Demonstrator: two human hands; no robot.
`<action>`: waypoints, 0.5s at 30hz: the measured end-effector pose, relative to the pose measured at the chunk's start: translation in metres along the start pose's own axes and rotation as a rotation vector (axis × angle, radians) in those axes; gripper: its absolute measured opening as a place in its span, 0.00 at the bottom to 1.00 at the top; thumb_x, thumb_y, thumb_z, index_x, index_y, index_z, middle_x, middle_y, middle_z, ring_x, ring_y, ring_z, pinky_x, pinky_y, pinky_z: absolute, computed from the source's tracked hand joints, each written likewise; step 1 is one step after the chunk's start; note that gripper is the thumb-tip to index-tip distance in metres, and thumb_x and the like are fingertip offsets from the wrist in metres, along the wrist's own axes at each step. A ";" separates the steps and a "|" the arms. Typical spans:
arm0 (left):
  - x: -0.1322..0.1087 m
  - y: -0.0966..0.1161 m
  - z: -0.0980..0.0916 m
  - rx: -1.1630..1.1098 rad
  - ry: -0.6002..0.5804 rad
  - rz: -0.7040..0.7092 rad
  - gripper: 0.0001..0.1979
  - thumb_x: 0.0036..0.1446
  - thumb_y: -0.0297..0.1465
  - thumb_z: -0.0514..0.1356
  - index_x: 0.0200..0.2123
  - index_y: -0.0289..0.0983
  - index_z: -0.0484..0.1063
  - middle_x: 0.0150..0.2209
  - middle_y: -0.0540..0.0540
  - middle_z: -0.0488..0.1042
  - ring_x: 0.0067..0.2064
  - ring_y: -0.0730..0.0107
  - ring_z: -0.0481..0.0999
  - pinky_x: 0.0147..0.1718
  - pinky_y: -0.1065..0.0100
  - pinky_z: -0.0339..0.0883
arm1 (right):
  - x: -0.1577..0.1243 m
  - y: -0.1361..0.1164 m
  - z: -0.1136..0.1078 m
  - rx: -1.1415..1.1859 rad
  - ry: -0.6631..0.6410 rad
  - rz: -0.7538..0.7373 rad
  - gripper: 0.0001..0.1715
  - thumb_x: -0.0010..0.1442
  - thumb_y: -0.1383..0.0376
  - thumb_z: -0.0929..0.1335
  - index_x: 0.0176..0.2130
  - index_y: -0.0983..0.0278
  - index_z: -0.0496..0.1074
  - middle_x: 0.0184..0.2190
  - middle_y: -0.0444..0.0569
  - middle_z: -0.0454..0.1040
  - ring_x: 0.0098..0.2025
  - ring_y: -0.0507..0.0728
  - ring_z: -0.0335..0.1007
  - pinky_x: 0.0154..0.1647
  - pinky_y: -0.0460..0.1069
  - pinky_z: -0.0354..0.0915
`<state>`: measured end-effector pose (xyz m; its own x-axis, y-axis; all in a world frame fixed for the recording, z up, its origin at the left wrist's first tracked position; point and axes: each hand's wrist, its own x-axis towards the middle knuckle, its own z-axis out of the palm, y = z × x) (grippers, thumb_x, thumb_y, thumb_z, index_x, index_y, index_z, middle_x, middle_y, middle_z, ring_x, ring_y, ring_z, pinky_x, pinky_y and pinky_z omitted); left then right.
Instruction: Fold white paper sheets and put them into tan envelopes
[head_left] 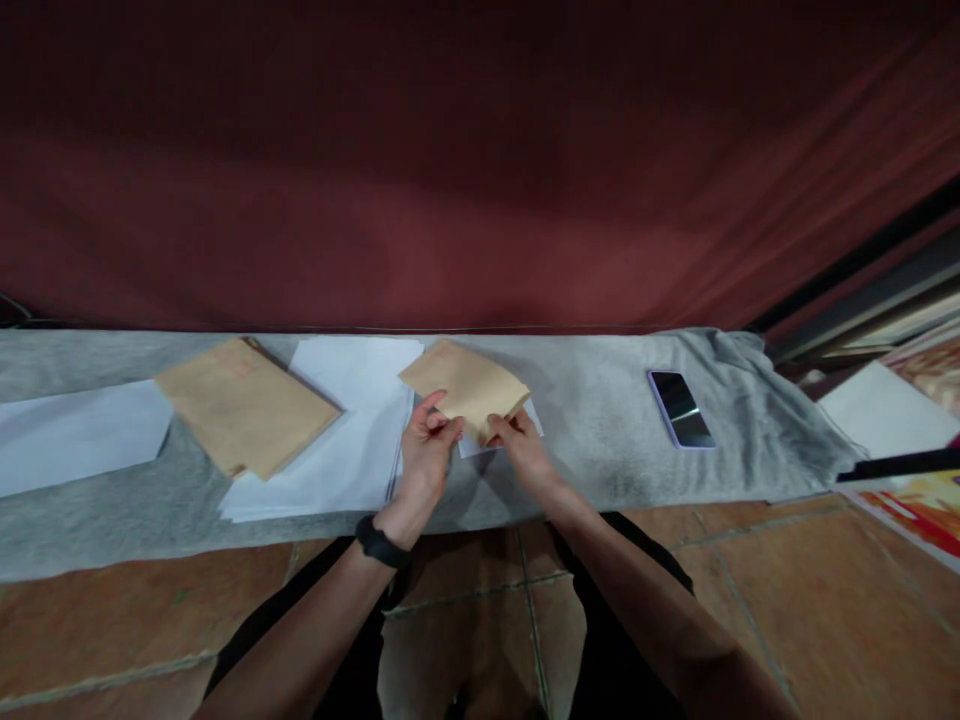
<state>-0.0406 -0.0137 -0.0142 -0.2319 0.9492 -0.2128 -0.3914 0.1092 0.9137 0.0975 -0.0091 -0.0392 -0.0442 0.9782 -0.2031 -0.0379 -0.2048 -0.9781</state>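
Observation:
A brown paper envelope [466, 385] is held a little above the grey cloth [600, 440]. My left hand [424, 455] pinches its near left edge with fingers closed; a black band sits on that wrist. My right hand [521, 450] pinches the near right edge. A white sheet [480, 446] shows just under the envelope, between my two hands. Whether it is inside the envelope or lying on the cloth, I cannot tell.
A stack of brown envelopes [244, 405] lies to the left, partly on a pile of white paper [352, 440]. More white paper [75, 435] lies far left. A phone [680, 408] rests on the cloth at right. Dark red curtain behind; tiled floor below.

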 end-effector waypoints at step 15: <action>-0.007 -0.013 0.007 0.014 -0.127 -0.246 0.39 0.40 0.33 0.76 0.58 0.43 0.71 0.26 0.56 0.74 0.26 0.73 0.75 0.28 0.72 0.67 | 0.016 -0.010 -0.039 -0.034 0.004 -0.021 0.23 0.58 0.58 0.64 0.51 0.62 0.72 0.47 0.51 0.81 0.46 0.58 0.79 0.48 0.51 0.74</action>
<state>-0.0275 -0.0196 -0.0220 -0.0171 0.9231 -0.3843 -0.4099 0.3441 0.8447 0.1366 0.0103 -0.0341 -0.0397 0.9824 -0.1826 -0.0049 -0.1830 -0.9831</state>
